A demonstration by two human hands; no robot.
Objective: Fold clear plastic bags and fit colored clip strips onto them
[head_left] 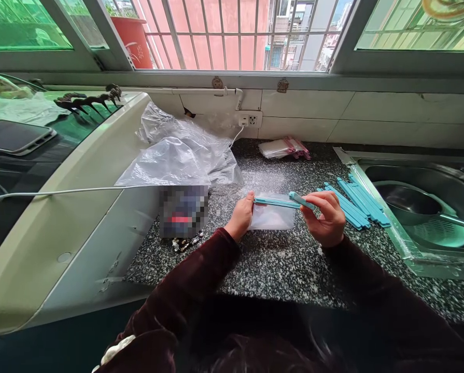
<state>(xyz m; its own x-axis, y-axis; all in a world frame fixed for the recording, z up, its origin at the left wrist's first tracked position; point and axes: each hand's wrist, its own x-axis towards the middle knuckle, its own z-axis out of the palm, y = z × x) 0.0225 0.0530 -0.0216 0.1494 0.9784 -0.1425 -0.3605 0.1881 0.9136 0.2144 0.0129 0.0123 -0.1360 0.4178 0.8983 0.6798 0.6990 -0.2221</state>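
A small clear plastic bag (272,218) hangs above the speckled granite counter (278,264), with a teal sealing strip (277,201) along its top edge. My left hand (240,216) pinches the left end of the bag and strip. My right hand (325,217) is closed on the right end, where a teal slider piece (301,200) sits on the strip. Both sleeves are dark red.
A pile of several teal strips (356,203) lies right of my hands, beside a steel sink (422,207) holding a teal colander. Crumpled clear plastic (181,150) and a stack of pink-edged bags (284,148) lie farther back. A white appliance (60,207) with a phone stands left.
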